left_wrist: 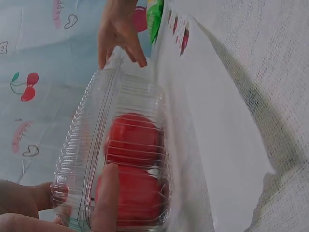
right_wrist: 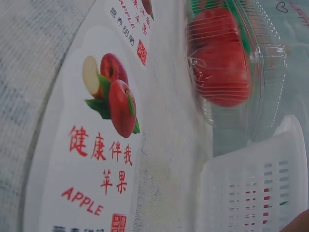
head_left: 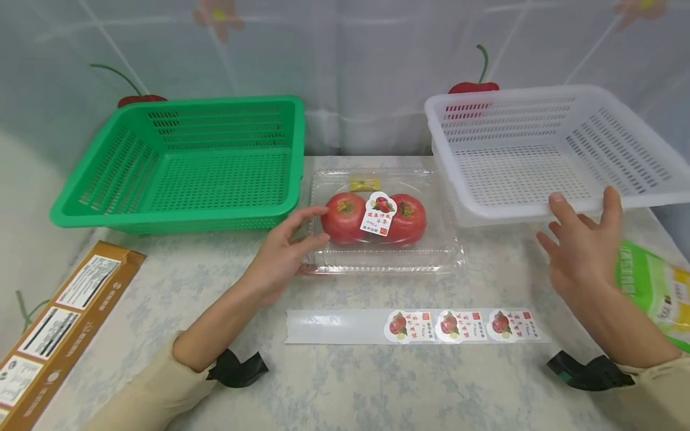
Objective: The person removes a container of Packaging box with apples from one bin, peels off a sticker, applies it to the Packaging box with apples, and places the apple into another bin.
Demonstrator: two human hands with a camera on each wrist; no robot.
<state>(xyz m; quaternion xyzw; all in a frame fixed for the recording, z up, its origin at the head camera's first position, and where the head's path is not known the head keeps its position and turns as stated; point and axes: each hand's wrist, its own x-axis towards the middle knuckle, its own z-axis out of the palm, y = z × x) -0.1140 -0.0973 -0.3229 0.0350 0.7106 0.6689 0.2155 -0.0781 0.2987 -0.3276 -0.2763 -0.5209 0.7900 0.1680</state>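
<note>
A clear plastic box (head_left: 447, 239) with two red apples (head_left: 345, 216) in it sits at the middle of the table, its lid down. An apple label (head_left: 379, 214) is on the lid. My left hand (head_left: 277, 254) holds the box's left end, thumb and index finger spread over its edge; in the left wrist view a finger (left_wrist: 107, 198) lies along the box's side. My right hand (head_left: 584, 251) hovers by the white basket's front rim (head_left: 507, 211), fingers apart and loosely bent, holding nothing. A label strip (head_left: 336, 326) with three apple labels lies before the box.
A green basket (head_left: 178, 221) stands at the back left. On the left lies a long brown carton (head_left: 81, 323). A green-and-white bag (head_left: 654, 287) is at the right, partly behind my right arm. A small yellow packet (head_left: 365, 184) shows at the box's back.
</note>
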